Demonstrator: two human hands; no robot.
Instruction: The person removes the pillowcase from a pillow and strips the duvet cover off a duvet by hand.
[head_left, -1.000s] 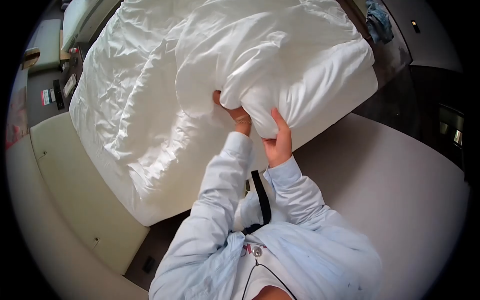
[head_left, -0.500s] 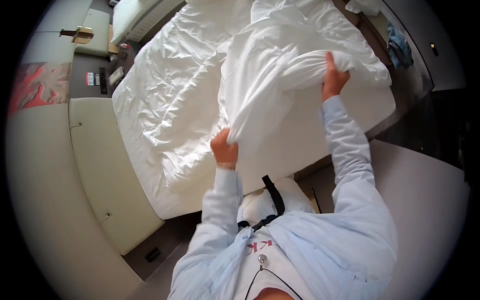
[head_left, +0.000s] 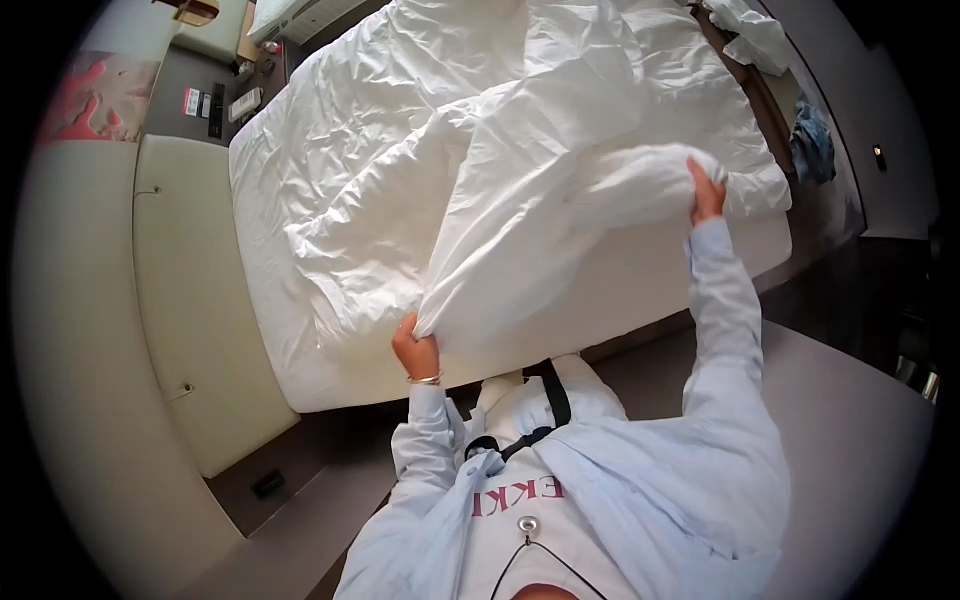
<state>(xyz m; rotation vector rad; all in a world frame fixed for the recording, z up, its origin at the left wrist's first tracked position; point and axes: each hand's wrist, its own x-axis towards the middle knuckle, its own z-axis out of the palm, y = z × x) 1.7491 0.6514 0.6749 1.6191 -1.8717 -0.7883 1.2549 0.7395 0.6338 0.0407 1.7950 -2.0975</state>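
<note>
A crumpled white duvet [head_left: 520,180] lies over the bed, its near edge stretched between my two hands. My left hand [head_left: 415,350] is closed on one corner of it, low over the bed's near side. Farther to the right, my right hand [head_left: 708,192] grips a bunched part of the same duvet, with the thumb on top. Under the lifted edge shows the smooth white mattress [head_left: 600,295].
A padded cream headboard panel [head_left: 190,300] stands along the left. Small items, including a white device [head_left: 245,103], lie on a dark bedside surface. Blue cloth [head_left: 812,143] and white fabric [head_left: 750,38] are at the upper right.
Both hands were close together in the duvet and have moved far apart. My left hand has drawn a corner down and left; my right hand has carried its part to the right, spreading the edge.
</note>
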